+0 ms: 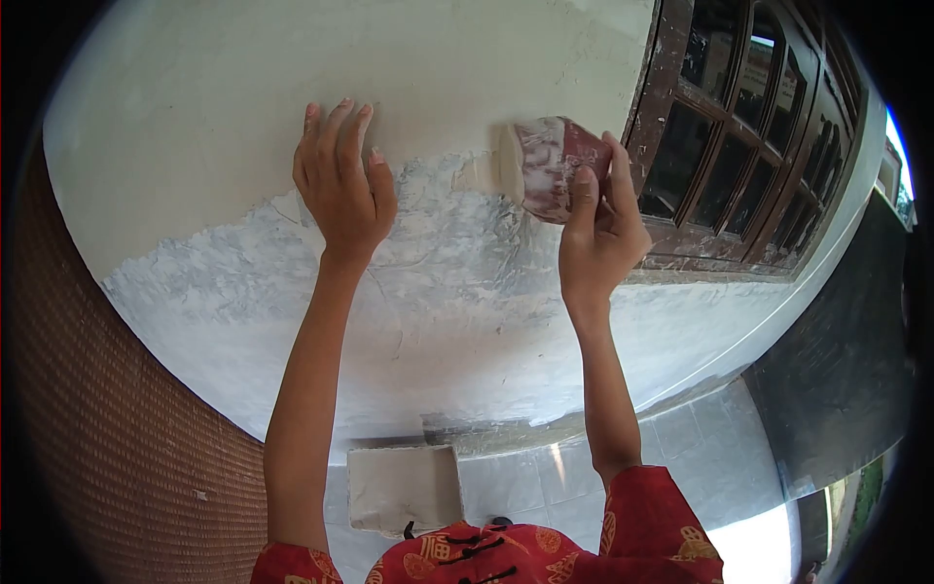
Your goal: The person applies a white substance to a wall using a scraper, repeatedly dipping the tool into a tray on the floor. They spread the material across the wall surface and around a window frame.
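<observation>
My right hand grips a dark red putty scraper smeared with white filler, thumb on its near face and fingers behind. The scraper's pale, filler-coated left edge is right at the wall, beside the window frame. My left hand is raised with fingers spread and pointing up, the fingertips at the wall's smooth upper part. Between and below both hands runs a rough, patchy grey-white band on the wall, with smoother cream coating above it.
A brown wooden window with several panes is at upper right. Below, on the grey tiled floor, stands a rectangular tray with pale filler. A woven brown panel borders the left, and a dark sheet the right.
</observation>
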Demonstrator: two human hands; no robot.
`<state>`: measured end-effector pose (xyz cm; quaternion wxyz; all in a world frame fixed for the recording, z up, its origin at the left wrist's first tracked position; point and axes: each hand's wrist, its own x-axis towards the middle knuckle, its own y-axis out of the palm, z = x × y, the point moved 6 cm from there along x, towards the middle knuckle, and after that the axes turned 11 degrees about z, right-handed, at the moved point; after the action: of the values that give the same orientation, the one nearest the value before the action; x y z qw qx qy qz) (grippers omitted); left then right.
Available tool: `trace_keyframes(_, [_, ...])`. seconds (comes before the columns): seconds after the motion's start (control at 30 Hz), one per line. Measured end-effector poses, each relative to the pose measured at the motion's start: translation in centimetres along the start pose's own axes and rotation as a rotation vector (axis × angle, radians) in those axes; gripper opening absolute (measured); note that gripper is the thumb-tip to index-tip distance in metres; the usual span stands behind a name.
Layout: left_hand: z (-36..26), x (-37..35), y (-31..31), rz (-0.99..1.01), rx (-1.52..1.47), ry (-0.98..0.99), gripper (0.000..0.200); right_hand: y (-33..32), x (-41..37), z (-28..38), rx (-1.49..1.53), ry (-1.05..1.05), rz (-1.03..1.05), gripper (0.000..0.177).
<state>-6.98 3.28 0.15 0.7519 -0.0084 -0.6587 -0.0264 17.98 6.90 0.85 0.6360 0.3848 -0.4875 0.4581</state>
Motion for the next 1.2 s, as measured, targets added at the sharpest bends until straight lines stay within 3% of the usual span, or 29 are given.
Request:
trace_keyframes(0.07, [0.2,-0.1,0.0,0.002,0.0,-0.015,0.04,2.4,-0.6,0.8,-0.043,0.046,0.138,0.039])
trace_keyframes(0.2, [0.2,0.1,-0.1,-0.015,-0.007,-0.012,0.04,0.3,0.5,-1.0,-0.131,0.094,0.007,0.037])
trace_keyframes(0.33, [-0.1,0.1,-0.1,0.004,0.006,0.01,0.04,-1.3,1.1,-0.5,0.021,0.039,-0.069,0.035])
trace_keyframes(0.47, [0.0,0.0,0.0,0.008,0.017,0.003,0.039,2.7,-0.7,-0.3,0.0,0.061,0.172,0.035])
trace_keyframes(0.67, [-0.1,0.1,0.0,-0.005,-0.009,0.01,0.039,-2.4,-0.9,-2.9,-0.005,0.162,-0.078,0.032])
trace_keyframes(0.73, [0.1,0.1,0.0,-0.008,0.002,0.011,0.039,-1.2,-1.3,-1.5,0.09,0.087,-0.022,0.033])
trace_keyframes(0.77, [0.0,0.0,0.1,-0.007,0.009,0.009,0.039,0.1,-1.9,-1.0,0.045,0.159,0.127,0.033])
trace_keyframes(0.8, [-0.1,-0.1,0.1,-0.005,0.005,0.008,0.039,1.7,-2.5,-0.6,0.021,0.077,0.163,0.033])
trace_keyframes(0.87, [0.1,0.0,0.0,-0.015,-0.001,0.002,0.039,2.3,-2.6,-0.5,-0.059,0.005,0.155,0.032])
trace_keyframes(0.93, [0.0,0.1,0.0,-0.007,0.002,0.001,0.038,-0.1,-1.7,-1.7,-0.17,0.069,0.076,0.031])
trace_keyframes(0.97, [-0.1,0.1,0.0,0.0,0.001,-0.004,0.038,-1.5,-1.7,-3.3,-0.048,0.168,0.015,0.031])
trace_keyframes(1.0, [0.0,0.0,-0.1,-0.001,0.004,-0.007,0.038,-3.0,-1.3,-3.7,-0.099,0.108,-0.055,0.031])
trace_keyframes(1.07, [-0.1,0.0,0.0,0.015,0.011,-0.012,0.039,-4.3,-0.9,-2.6,0.002,0.206,-0.089,0.031])
trace_keyframes(1.13, [0.1,0.0,0.1,0.01,0.011,-0.006,0.039,-2.3,-1.5,-2.2,0.126,0.152,-0.062,0.031])
trace_keyframes(1.2, [0.0,-0.1,0.2,0.007,0.006,-0.002,0.039,0.3,-2.4,-1.7,0.032,0.148,0.075,0.033])
